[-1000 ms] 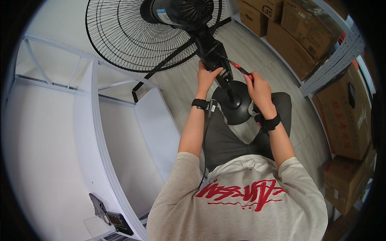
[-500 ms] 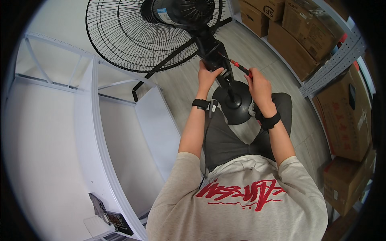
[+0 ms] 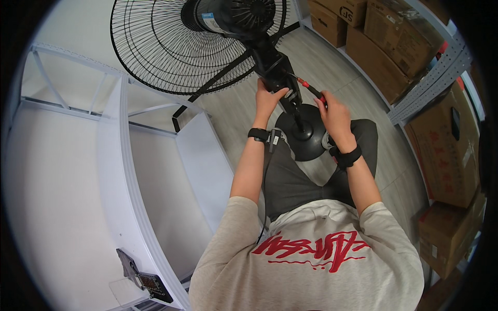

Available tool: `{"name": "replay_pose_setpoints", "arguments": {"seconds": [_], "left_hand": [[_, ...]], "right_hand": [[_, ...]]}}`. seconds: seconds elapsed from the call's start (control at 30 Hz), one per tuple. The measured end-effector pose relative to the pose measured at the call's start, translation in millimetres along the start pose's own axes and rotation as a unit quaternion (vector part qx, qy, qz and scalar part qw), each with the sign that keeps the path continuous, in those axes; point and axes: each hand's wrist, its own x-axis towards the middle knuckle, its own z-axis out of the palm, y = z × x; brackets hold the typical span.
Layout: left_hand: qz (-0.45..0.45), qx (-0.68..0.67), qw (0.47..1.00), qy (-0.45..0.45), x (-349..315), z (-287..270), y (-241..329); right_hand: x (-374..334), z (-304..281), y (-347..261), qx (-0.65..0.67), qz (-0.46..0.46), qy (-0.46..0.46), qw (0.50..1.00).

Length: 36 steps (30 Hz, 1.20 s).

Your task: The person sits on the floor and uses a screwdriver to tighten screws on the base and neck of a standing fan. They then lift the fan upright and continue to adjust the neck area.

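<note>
A black pedestal fan [image 3: 275, 67] stands in front of me, its wire grille [image 3: 171, 57] at the upper left and its round base [image 3: 301, 147] on the floor between my legs. My left hand [image 3: 266, 101] is closed round the neck of the fan below the motor housing, thumb across its near side. In my right hand [image 3: 334, 111] is a screwdriver [image 3: 313, 89] with a red and black handle. Its shaft points up and left, the tip meeting the side of the fan's neck. Whether the tip sits in a screw is too small to tell.
White shelving [image 3: 127, 155] runs along my left, with a small dark device [image 3: 150, 285] on it. At the right, cardboard boxes [image 3: 381, 62] fill a rack with a perforated post [image 3: 430, 85]. A dark phone-like object [image 3: 455, 123] lies on one box.
The fingers of my right hand have shifted slightly on the screwdriver handle. My left hand and the fan hold their places.
</note>
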Motion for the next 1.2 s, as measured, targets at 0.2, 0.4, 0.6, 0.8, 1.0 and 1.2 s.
{"name": "replay_pose_setpoints", "arguments": {"seconds": [0.2, 0.4, 0.6, 0.8, 1.0, 1.2], "left_hand": [[0.005, 0.014, 1.000, 0.002, 1, -2, -5], [0.011, 0.005, 1.000, 0.008, 1, 2, -1], [0.001, 0.023, 1.000, 0.006, 0, -2, -3], [0.001, -0.030, 1.000, -0.001, -6, 5, -1], [-0.019, 0.063, 0.997, -0.026, -39, 0, -50], [-0.043, -0.018, 0.999, 0.016, -60, 18, -75]], "right_hand": [[8, -6, -3, -0.018, -0.048, 0.038, 0.998], [7, -2, 7, 0.025, 0.003, -0.005, 1.000], [16, -6, 7, 0.169, 0.182, -0.128, 0.960], [14, -2, 14, 0.107, 0.100, -0.079, 0.986], [-11, 0, 7, 0.052, 0.023, 0.021, 0.998], [-60, 13, 25, 0.093, 0.099, -0.006, 0.991]]}}
